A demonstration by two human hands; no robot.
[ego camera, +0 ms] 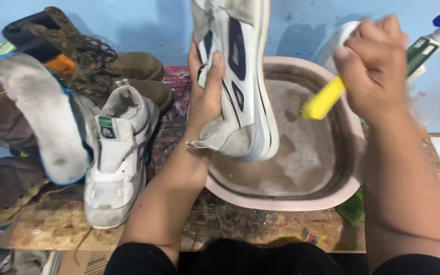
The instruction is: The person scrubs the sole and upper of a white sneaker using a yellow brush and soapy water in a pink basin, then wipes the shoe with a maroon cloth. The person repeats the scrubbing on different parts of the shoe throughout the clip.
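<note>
Soapy brown water fills the pink plastic basin (281,196). I think I'm mid-scrub: my left hand (207,94) fingers wrap the white and purple sneaker (243,76) above it, right hand (375,63) fisted on the yellow-handled brush (323,99). Next, bristles must meet shoe.

Small green-and-white tongue label (106,127) sitting on resting white sneaker, left. White-green spray bottle (423,48), blue trigger, standing far right behind basin.
</note>
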